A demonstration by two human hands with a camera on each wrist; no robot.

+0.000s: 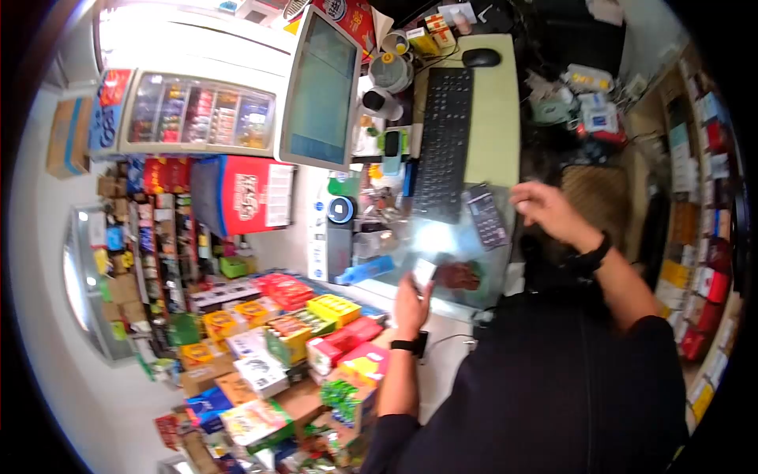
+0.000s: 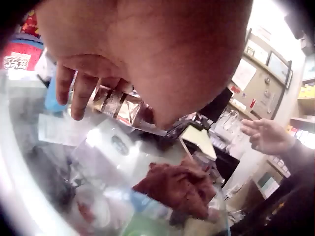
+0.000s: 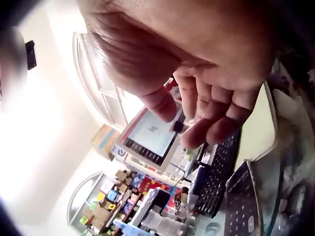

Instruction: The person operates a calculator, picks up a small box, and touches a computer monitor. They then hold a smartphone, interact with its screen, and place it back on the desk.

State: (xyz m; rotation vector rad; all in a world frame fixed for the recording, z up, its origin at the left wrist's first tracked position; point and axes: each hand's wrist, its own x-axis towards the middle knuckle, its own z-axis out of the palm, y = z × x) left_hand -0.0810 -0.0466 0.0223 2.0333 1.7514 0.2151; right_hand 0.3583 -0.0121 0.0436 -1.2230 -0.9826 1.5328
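Observation:
In the head view the left hand (image 1: pixel 411 308) grips a small pale pack (image 1: pixel 424 272) above the glass counter. From the left wrist the same pack (image 2: pixel 120 105) looks shiny and gold-brown, held under the curled fingers of the left hand (image 2: pixel 142 59); its far side is hidden. A crumpled dark red cloth (image 1: pixel 462 276) lies on the glass beside it. The right hand (image 1: pixel 549 212) hovers near the counter's right edge, right of a dark keypad device (image 1: pixel 488 217). In the right wrist view the fingers of the right hand (image 3: pixel 197 73) are loosely bent, with nothing clearly held.
A black keyboard (image 1: pixel 444 142) and mouse (image 1: pixel 482 57) rest near a pale green mat (image 1: pixel 491 118). A monitor (image 1: pixel 320 91) stands behind the counter. A blue bottle-like item (image 1: pixel 367 270) lies left of the left hand. Stacked colourful boxes (image 1: pixel 288 336) fill the lower left.

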